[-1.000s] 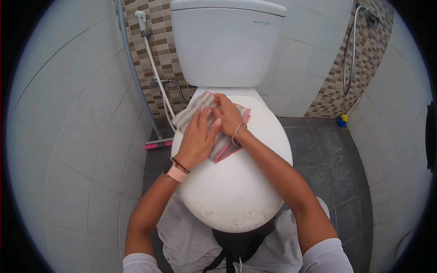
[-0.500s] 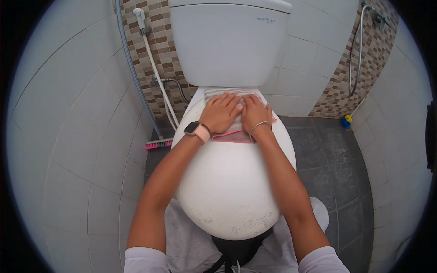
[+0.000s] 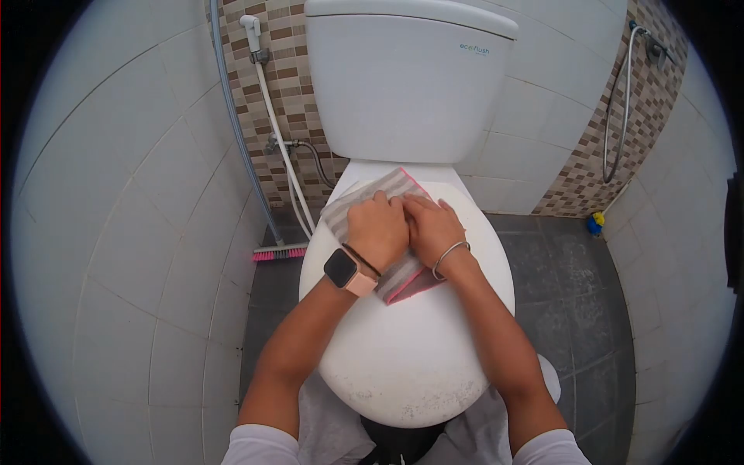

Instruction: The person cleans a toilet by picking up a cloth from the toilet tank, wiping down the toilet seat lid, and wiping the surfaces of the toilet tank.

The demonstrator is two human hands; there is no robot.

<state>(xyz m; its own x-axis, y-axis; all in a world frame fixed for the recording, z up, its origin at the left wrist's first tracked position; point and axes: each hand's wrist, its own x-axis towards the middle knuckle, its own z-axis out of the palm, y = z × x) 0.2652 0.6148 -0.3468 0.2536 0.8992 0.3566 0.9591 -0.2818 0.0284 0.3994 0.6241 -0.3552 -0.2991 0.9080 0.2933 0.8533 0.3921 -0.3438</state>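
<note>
White toilet lid (image 3: 403,353), speckled toward the front; striped, pink-edged cloth (image 3: 399,273) on it

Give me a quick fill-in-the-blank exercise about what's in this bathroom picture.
1. The left hand and right hand rest on a striped cloth edged in ____.
2. The cloth lies on the closed toilet ____.
3. The smartwatch is worn on the ____ side.
4. Lettering on the tank reads ____.

Missing words: pink; lid; left; ecoflush.

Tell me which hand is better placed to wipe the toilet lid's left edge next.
Probably the left hand: it rests on the striped cloth, nearer that edge; the right hand sits farther across the lid.
</note>
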